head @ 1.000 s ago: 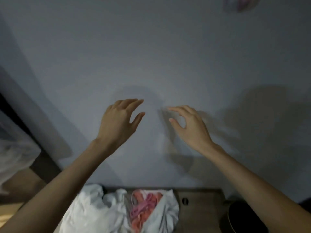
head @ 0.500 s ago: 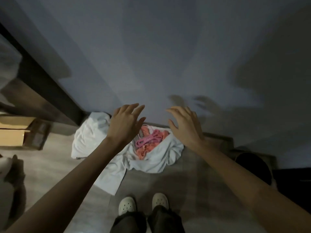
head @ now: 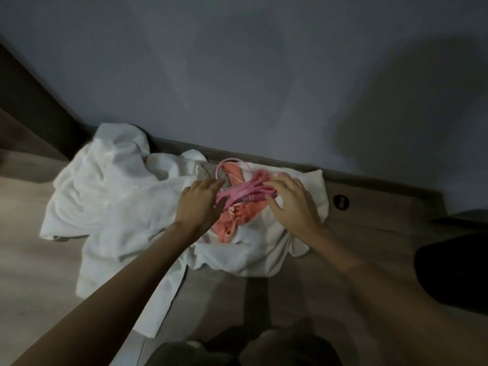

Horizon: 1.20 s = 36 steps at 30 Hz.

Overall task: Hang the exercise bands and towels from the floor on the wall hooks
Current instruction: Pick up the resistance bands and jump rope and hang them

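A heap of white towels [head: 111, 196] lies crumpled on the wooden floor against the grey wall. On top of it sits a tangle of pink exercise bands [head: 241, 192] over an orange-pink cloth [head: 232, 223]. My left hand [head: 199, 206] reaches onto the left side of the bands, its fingertips among the pink loops. My right hand [head: 291, 204] hovers over the right side of the bands with fingers spread and bent, fingertips touching them. Whether either hand grips a band is not visible. No wall hooks are in view.
A baseboard with a round black fitting [head: 341, 202] runs along the wall to the right. A dark round object [head: 454, 270] sits at the right edge. A dark door frame [head: 31, 112] stands at the left. My knees fill the bottom edge.
The view has dropped from the wall to the floor. Both hands have come down from in front of the wall onto the pink bands on the towel heap.
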Tool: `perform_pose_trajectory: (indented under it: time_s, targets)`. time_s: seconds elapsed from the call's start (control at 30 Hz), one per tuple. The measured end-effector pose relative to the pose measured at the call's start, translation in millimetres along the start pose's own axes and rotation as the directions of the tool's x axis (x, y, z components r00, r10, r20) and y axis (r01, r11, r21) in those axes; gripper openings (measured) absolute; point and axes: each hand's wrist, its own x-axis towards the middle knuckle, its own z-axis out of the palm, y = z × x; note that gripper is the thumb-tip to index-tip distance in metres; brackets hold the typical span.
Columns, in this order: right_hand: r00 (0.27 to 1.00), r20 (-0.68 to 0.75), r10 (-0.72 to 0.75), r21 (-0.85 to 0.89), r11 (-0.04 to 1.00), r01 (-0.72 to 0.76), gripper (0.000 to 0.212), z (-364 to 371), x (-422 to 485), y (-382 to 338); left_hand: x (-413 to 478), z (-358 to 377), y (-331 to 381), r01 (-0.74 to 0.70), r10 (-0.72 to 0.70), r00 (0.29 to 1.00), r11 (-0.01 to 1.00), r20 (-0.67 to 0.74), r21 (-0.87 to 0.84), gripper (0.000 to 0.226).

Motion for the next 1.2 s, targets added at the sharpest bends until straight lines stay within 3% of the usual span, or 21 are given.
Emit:
perform_pose_trajectory:
  time_s: [0.17,0.33,0.5,0.6,0.7,0.77,0.87,0.93,1.0,1.1,1.2]
  targets:
    - [0.999,0.04,0.003,-0.028,1.0,-0.002,0.035,119,30,50,42,110,-44,0.033,-0.033,0.999,0.998,0.017,-0.048,0.053]
    - [0.994,0.073,-0.078,-0.084,0.993,0.084,0.048,194,57,72,71,173,-74,0.075,-0.07,0.996,0.992,0.048,-0.102,0.061]
    - [0.921,0.388,-0.024,-0.278,0.95,0.142,0.064,228,87,75,79,205,-93,0.11,-0.105,0.994,0.983,0.039,-0.149,0.064]
    - [0.887,0.46,-0.031,-0.384,0.894,0.23,0.062,228,97,71,74,209,-96,0.143,-0.153,0.988,0.969,-0.037,-0.199,0.062]
    - [0.899,0.394,-0.191,-0.399,0.846,0.355,0.062,217,96,73,70,207,-98,0.224,-0.252,0.965,0.937,-0.076,-0.267,0.062]
    - [0.915,0.265,-0.304,-0.386,0.836,0.39,0.068,212,92,78,67,200,-96,0.221,-0.299,0.947,0.873,-0.117,-0.435,0.066]
    - [0.933,0.139,-0.333,-0.356,0.862,0.361,0.072,200,80,71,64,174,-81,0.166,-0.383,0.919,0.595,-0.096,-0.786,0.071]
    - [0.958,0.07,-0.279,-0.324,0.902,0.286,0.07,192,72,57,63,157,-68,0.146,-0.42,0.906,0.429,-0.054,-0.891,0.069]
    - [0.965,-0.044,-0.257,-0.304,0.924,0.232,0.067,184,64,43,62,144,-59,0.063,-0.444,0.89,0.351,-0.107,-0.934,0.051]
    - [0.967,-0.14,-0.212,-0.155,0.969,0.19,0.064,177,53,18,60,126,-52,-0.072,-0.44,0.864,0.371,-0.244,-0.926,0.025]
    - [0.973,-0.147,-0.18,0.025,0.982,0.186,0.062,169,46,6,57,108,-57,-0.142,-0.422,0.824,0.492,-0.378,-0.859,0.019]
